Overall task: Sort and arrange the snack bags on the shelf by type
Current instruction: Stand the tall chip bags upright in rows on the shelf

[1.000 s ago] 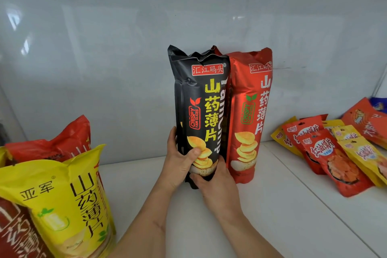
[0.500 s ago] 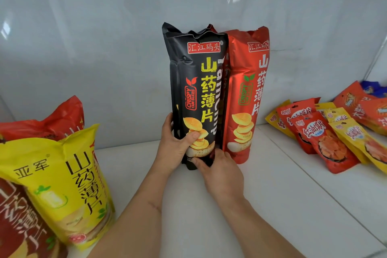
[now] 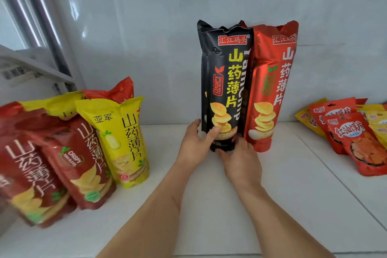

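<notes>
Both hands clasp the upright black bag (image 3: 225, 81); left hand (image 3: 195, 145) grips its side; right hand (image 3: 240, 161) its base.

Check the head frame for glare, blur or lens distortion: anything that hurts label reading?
Head view: window glare streaks the glossy back wall, and highlights sheen the tall red bag. The red bags at lower left are soft and stretched by wide-angle distortion. The black bag, held low by the left hand and right hand, reads sharp. Shadows are soft.
</notes>
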`<action>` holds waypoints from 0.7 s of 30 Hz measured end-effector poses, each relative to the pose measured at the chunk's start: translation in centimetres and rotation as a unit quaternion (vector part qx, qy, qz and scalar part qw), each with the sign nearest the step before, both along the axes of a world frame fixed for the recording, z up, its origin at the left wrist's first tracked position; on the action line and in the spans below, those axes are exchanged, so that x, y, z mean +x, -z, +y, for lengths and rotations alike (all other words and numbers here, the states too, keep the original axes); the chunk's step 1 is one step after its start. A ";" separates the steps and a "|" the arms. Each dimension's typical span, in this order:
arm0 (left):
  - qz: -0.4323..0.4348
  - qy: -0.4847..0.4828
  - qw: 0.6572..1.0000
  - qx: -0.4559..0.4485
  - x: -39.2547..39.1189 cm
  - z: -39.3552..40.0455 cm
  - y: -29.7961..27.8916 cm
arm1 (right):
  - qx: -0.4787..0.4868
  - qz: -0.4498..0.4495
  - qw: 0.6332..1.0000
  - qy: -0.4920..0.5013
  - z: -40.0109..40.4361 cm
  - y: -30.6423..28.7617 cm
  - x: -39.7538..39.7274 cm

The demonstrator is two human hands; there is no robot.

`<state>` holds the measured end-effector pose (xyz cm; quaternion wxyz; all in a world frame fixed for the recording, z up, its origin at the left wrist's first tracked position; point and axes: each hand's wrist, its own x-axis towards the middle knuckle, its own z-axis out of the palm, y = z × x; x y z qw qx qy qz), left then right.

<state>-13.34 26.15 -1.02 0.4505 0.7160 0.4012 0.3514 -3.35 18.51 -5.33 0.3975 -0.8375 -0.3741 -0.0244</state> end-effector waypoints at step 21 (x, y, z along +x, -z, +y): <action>-0.030 -0.345 0.900 0.263 -22.9 -8.6 2.1 | 0.098 0.074 0.924 -0.361 -1.7 -3.1 -17.2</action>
